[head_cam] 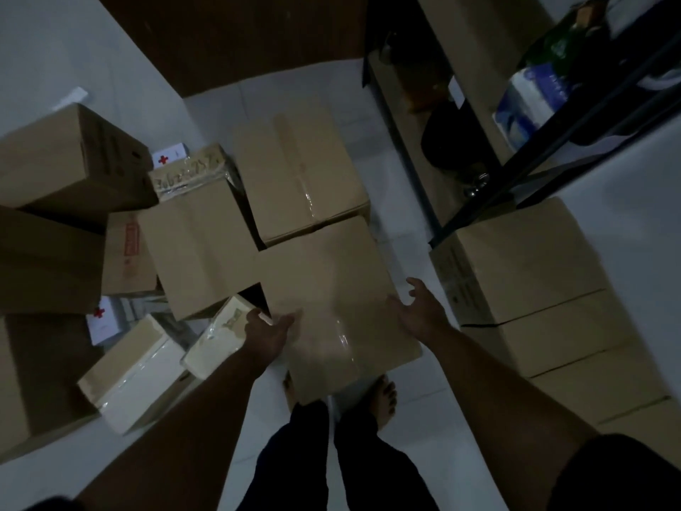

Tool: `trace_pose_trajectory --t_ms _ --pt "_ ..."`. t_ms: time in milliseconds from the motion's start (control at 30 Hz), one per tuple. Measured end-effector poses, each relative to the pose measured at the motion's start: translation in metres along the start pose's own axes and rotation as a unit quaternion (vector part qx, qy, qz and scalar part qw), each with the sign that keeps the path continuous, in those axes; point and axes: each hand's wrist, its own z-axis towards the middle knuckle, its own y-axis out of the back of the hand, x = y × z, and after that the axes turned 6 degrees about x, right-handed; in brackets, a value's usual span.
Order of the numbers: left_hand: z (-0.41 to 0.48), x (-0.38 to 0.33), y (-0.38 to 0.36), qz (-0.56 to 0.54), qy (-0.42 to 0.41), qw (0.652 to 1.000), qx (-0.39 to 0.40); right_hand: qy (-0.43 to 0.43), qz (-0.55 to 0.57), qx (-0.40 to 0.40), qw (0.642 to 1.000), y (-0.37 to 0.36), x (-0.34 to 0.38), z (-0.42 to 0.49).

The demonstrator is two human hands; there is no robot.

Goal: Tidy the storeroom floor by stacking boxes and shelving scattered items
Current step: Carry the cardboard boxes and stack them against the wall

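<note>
1. The light is dim and bluish-grey, and colours are muted.
2. The pale tiled floor [398,230] is the brightest surface.
3. White glints sit on the clear tape of the nearest plain brown cardboard box [324,289] and on the cream plastic-wrapped packet [217,341].
4. Gaps around that box and the inside of the black metal shelving rack [516,177] sink into near-black shadow.
5. Everything is soft, and the box looks smeared.
6. Straight edges bow and lean towards the borders.

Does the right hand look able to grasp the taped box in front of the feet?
Likely yes: the right hand is open at the right edge of the taped box, with nothing between them.
</note>
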Motion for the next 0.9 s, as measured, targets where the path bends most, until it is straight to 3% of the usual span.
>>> trace_pose_trajectory --t_ms 200,367,600,900 --pt "0.064 0.021 -0.021 -0.062 -0.009 0.998 0.029 0.021 0.038 0.035 0.998 -0.043 -0.005 0.07" --pt "0.086 0.037 -0.036 -0.097 -0.013 0.995 0.019 0.028 0.01 -0.016 0.999 -0.053 -0.013 0.083" --pt "0.078 0.037 -0.043 -0.116 -0.02 0.993 0.015 0.015 -0.029 -0.066 0.997 -0.058 -0.016 0.067" --pt "0.015 0.016 -0.041 -0.052 -0.036 0.994 0.094 -0.075 0.016 -0.087 0.993 -0.026 -0.031 -0.025"
